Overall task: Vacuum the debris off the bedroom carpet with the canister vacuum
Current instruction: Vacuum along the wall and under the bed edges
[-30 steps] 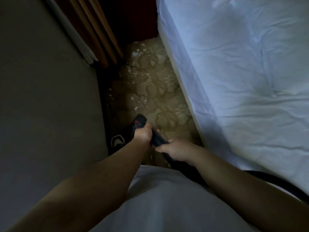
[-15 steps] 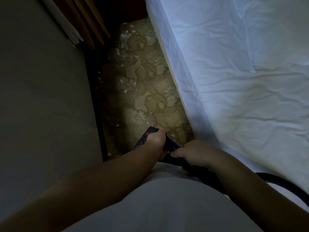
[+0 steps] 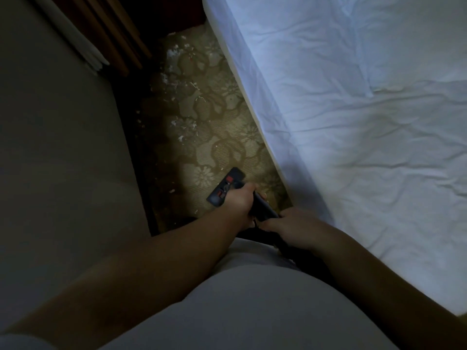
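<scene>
Gripping the black vacuum wand [image 3: 262,210] with both hands, head view, dim light. The left hand [image 3: 238,205] is further down the wand, just behind the floor head [image 3: 226,186], with its fingers curled round the tube. The right hand [image 3: 298,228] is closer to the body, fingers wrapped over the top of the same wand. The two hands are nearly touching.

The floor head is black with red marks on its top. It sits flat on the patterned beige carpet [image 3: 214,137], angled toward the upper right, in the narrow strip between wall and bed. The carpet has a dark floral pattern.

White debris [image 3: 184,127], scraps and flecks, lies scattered on the carpet ahead of the floor head. It is densest mid-strip and at the far end near the corner. A few flecks lie just left of the head.

The bed [image 3: 353,122] with a wrinkled white sheet fills the right side, its edge running diagonally along the carpet. A plain grey wall [image 3: 50,147] is on the left. Brown curtain folds [image 3: 113,34] hang at the top left.

A grey shirt [image 3: 252,299] fills the bottom centre, with both bare forearms reaching out past it.
</scene>
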The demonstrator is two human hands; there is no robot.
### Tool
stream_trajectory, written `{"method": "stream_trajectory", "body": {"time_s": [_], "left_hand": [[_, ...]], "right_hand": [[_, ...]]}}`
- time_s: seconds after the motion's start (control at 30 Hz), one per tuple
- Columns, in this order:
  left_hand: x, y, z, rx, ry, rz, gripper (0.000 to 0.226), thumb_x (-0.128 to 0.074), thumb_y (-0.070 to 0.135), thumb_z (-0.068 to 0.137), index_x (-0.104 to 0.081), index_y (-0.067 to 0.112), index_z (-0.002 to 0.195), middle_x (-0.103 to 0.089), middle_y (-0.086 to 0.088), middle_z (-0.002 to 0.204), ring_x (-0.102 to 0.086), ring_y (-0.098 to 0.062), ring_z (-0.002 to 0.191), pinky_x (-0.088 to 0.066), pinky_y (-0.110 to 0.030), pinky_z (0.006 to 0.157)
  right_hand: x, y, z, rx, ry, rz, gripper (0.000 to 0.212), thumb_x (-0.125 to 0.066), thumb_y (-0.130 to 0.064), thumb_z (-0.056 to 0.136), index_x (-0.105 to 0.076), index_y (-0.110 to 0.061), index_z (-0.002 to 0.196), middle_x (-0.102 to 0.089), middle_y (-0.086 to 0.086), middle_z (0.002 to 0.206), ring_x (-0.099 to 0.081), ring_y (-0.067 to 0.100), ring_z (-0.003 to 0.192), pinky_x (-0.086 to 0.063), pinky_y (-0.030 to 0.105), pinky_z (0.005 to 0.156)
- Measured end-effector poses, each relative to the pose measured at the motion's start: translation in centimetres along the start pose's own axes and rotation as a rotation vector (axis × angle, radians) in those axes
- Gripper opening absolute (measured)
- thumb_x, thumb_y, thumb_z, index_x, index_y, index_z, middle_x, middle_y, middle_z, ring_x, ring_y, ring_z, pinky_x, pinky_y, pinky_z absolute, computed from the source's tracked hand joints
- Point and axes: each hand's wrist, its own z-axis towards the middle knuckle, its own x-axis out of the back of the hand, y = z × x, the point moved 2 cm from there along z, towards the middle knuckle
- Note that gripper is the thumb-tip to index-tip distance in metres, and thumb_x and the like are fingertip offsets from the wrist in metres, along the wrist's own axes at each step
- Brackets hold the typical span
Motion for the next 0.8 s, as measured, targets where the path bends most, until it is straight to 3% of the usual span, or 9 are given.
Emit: {"method": "stream_trajectory", "body": {"time_s": [0.07,0.2,0.3,0.43,0.57,0.67,0.73,0.8], "left_hand": [[0.3,1.1,0.5,-0.024,-0.009,0.041,0.022,-0.066,0.025,0.094,-0.067,0.005,0.084,-0.069,-0.006,0.060,-0.067,-0.032,0.076,-0.058,-0.052,0.086],[1.5,4.1,1.2,-0.060,-0.012,0.044,0.018,-0.066,0.019,0.093,-0.064,0.003,0.087,-0.070,-0.008,0.060,-0.068,-0.030,0.068,-0.061,-0.047,0.077],[3.1,7.1,2.4,-0.076,-0.023,0.067,0.023,-0.066,0.020,0.092,-0.066,0.006,0.075,-0.068,-0.006,0.058,-0.067,-0.030,0.069,-0.060,-0.050,0.084],[5.8,12.4,4.6,-0.112,-0.030,0.101,0.015,-0.064,0.019,0.094,-0.060,0.006,0.087,-0.068,-0.005,0.057,-0.066,-0.027,0.064,-0.058,-0.047,0.084],[9.7,18.8,7.7,-0.093,-0.066,0.093,0.011,-0.062,0.015,0.095,-0.057,0.005,0.093,-0.065,-0.005,0.053,-0.063,-0.026,0.062,-0.057,-0.047,0.082],[13.5,24.3,10.2,-0.075,-0.083,0.117,0.014,-0.062,0.013,0.096,-0.056,0.004,0.087,-0.065,-0.009,0.062,-0.062,-0.025,0.061,-0.058,-0.045,0.076],[15.8,28.0,11.9,-0.080,-0.063,0.112,0.012,-0.061,0.012,0.097,-0.054,0.002,0.095,-0.063,-0.012,0.070,-0.062,-0.024,0.059,-0.056,-0.038,0.063],[17.8,31.3,13.3,-0.081,-0.052,0.120,0.014,-0.063,0.014,0.097,-0.056,0.003,0.100,-0.064,-0.011,0.073,-0.063,-0.023,0.060,-0.056,-0.037,0.065]], "right_hand": [[-0.1,-0.6,0.6,0.006,0.027,0.018,0.040,-0.077,-0.049,0.085,-0.077,-0.009,0.090,-0.076,0.012,0.080,-0.077,0.028,0.073,-0.055,0.036,0.060],[-0.3,-3.1,1.6,0.008,0.047,0.110,0.036,-0.078,-0.043,0.087,-0.076,-0.007,0.090,-0.078,0.014,0.079,-0.077,0.028,0.065,-0.053,0.028,0.054],[-0.9,-6.3,3.0,0.018,0.056,0.140,0.039,-0.080,-0.045,0.085,-0.076,-0.006,0.090,-0.077,0.011,0.075,-0.075,0.024,0.059,-0.053,0.027,0.050],[-1.7,-12.0,5.2,0.013,0.070,0.182,0.039,-0.079,-0.043,0.085,-0.076,-0.005,0.092,-0.076,0.011,0.074,-0.074,0.022,0.057,-0.051,0.025,0.048],[-3.5,-19.0,8.9,0.000,0.117,0.118,0.043,-0.075,-0.053,0.084,-0.077,-0.010,0.087,-0.078,0.011,0.082,-0.077,0.026,0.072,-0.061,0.042,0.069],[-5.3,-25.2,11.9,-0.027,0.089,0.207,0.043,-0.075,-0.047,0.088,-0.075,-0.004,0.088,-0.075,0.008,0.071,-0.072,0.021,0.058,-0.054,0.028,0.051],[-6.4,-29.4,13.5,-0.043,0.085,0.266,0.043,-0.077,-0.047,0.087,-0.075,-0.003,0.088,-0.073,0.007,0.067,-0.069,0.018,0.052,-0.050,0.023,0.046],[-7.2,-33.0,15.2,-0.048,0.112,0.277,0.042,-0.079,-0.050,0.085,-0.074,-0.008,0.082,-0.071,0.005,0.067,-0.066,0.016,0.051,-0.047,0.022,0.045]]}}
